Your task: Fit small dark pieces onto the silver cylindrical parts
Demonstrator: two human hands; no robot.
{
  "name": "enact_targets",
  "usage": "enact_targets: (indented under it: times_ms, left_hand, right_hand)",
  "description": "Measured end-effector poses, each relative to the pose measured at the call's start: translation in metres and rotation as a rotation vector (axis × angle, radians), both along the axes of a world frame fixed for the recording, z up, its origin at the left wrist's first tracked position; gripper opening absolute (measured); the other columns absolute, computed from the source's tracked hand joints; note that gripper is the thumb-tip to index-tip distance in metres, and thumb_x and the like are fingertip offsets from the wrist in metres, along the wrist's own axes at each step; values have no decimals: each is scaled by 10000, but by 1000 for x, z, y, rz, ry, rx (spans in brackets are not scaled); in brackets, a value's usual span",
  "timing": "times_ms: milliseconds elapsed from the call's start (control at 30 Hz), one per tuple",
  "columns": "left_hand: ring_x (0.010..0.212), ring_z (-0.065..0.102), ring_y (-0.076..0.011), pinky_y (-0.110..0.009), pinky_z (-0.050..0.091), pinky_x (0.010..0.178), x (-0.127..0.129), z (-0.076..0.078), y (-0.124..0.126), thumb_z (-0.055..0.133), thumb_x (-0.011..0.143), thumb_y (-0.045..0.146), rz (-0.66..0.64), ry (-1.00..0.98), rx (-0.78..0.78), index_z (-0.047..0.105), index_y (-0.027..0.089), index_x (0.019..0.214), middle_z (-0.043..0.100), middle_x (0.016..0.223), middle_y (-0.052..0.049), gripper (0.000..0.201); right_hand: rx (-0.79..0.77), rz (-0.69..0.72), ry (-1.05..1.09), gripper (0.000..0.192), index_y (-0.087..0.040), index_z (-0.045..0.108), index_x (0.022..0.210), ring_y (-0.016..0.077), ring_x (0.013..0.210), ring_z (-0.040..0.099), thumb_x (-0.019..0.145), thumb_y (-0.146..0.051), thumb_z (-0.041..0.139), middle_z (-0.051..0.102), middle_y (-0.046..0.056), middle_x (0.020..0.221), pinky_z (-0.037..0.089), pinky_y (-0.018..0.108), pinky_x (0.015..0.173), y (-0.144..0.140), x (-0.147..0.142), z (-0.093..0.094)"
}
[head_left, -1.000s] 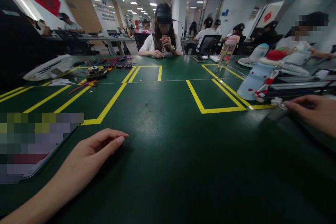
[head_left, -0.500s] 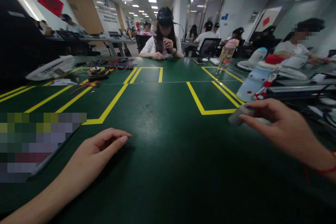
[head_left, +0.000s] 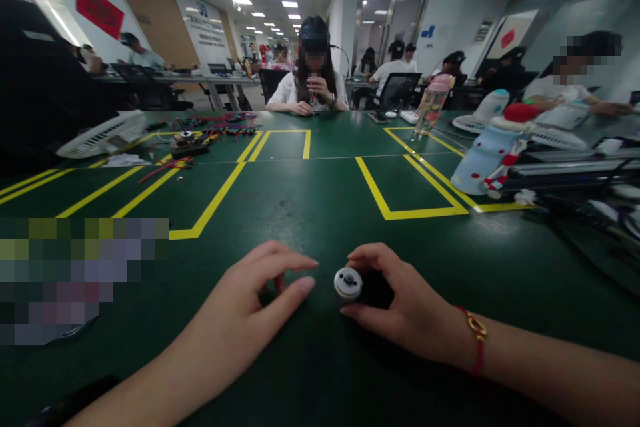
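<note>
My right hand point(head_left: 413, 300) grips a small cylindrical metal motor point(head_left: 348, 285) between thumb and fingers. The motor stands over the middle of the green table, its round silver end face turned up, with a central shaft and small dark holes. Just left of it, my left hand point(head_left: 250, 297) is open, thumb and fingertips apart, holding nothing and not touching the motor. The motor's lower side is partly in shadow.
The green table point(head_left: 300, 213) carries yellow tape lines. Wires and small parts point(head_left: 215, 128) lie at the back left, near a white fan point(head_left: 103, 137). A blue bottle point(head_left: 475, 163) and a clear bottle point(head_left: 431, 107) stand right. Another person point(head_left: 280, 97) sits opposite.
My right hand has brought the motor from the right side to the middle, and the motor now stands upright. My left hand has moved right towards it, its fingers opening wider.
</note>
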State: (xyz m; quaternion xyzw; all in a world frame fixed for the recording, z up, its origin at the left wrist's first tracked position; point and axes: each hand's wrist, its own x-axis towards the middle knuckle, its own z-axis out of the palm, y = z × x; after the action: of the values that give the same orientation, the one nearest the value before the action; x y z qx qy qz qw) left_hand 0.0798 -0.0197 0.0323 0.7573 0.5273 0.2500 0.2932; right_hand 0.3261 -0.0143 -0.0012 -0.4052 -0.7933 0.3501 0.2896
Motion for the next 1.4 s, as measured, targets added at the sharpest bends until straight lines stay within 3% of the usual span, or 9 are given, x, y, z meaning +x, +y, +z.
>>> enact_targets:
  times_ms: [133, 267, 633, 800, 967, 1067, 1200, 1267, 1400]
  left_hand:
    - [910, 606, -181, -297, 490, 803, 40, 13, 2, 610, 873, 359, -139, -94, 66, 741, 315, 952, 639, 983, -14, 160]
    - [829, 602, -171, -286, 476, 726, 40, 14, 9, 640, 856, 364, -48, -151, 134, 760, 318, 863, 629, 872, 0, 128]
    - [860, 610, -196, -315, 452, 773, 43, -30, 16, 734, 787, 361, -110, 79, 41, 788, 318, 832, 679, 865, 3, 82]
    - [802, 590, -178, -287, 452, 686, 31, -17, 13, 684, 809, 469, -76, 3, -41, 711, 339, 1119, 649, 966, -1, 337]
    - [787, 569, -181, -286, 430, 663, -17, -6, 15, 503, 895, 554, 200, -36, -34, 650, 312, 1186, 624, 994, -9, 406]
    - [756, 552, -186, -282, 409, 632, -49, -12, 20, 505, 867, 610, 378, -69, -91, 645, 302, 1181, 624, 894, 1, 461]
    - [669, 505, -168, -265, 387, 577, -69, -29, 24, 517, 847, 635, 472, -166, -150, 626, 301, 1204, 567, 745, 27, 501]
    - [691, 516, -170, -266, 399, 589, -69, -34, 25, 538, 831, 635, 485, -164, -138, 647, 292, 1172, 600, 803, 15, 496]
    - [758, 552, -197, -275, 414, 622, -65, -34, 23, 530, 827, 639, 496, -133, -104, 672, 271, 1132, 641, 883, -8, 498]
  right_hand:
    - [0, 1, 12, 513, -225, 456, 1182, 149, 968, 617, 762, -396, 695, 620, 56, 1104, 509, 318, 833, 1, -3, 1]
    - [75, -32, -26, 443, -211, 492, 1179, 139, 957, 596, 773, -293, 651, 618, 52, 1098, 488, 301, 827, 0, -3, 6]
    - [230, -272, -76, 325, -207, 554, 1105, 131, 912, 591, 791, -280, 600, 624, 34, 1042, 487, 271, 801, 8, 13, 16]
    - [208, -604, -286, 449, -190, 553, 1158, 192, 889, 619, 810, -471, 593, 634, 89, 1065, 504, 329, 755, 25, 99, 27]
    - [202, -986, -574, 535, -182, 545, 1196, 221, 816, 626, 807, -550, 547, 632, 148, 1053, 500, 378, 709, 37, 218, 15]
    - [199, -1080, -629, 553, -164, 549, 1186, 275, 883, 626, 792, -553, 546, 626, 171, 1041, 499, 432, 743, 42, 254, 8]
    - [539, -1077, -737, 746, -100, 465, 1326, 378, 1299, 379, 767, -581, 577, 450, 246, 1330, 331, 517, 1040, 38, 221, 11]
    - [686, -853, -757, 687, -142, 476, 1342, 356, 1314, 349, 809, -567, 555, 424, 212, 1357, 275, 531, 1077, 28, 173, 15]
    - [440, -226, -560, 466, -312, 598, 1240, 251, 1237, 424, 834, -539, 567, 465, 65, 1359, 385, 460, 1012, 7, 60, 15]
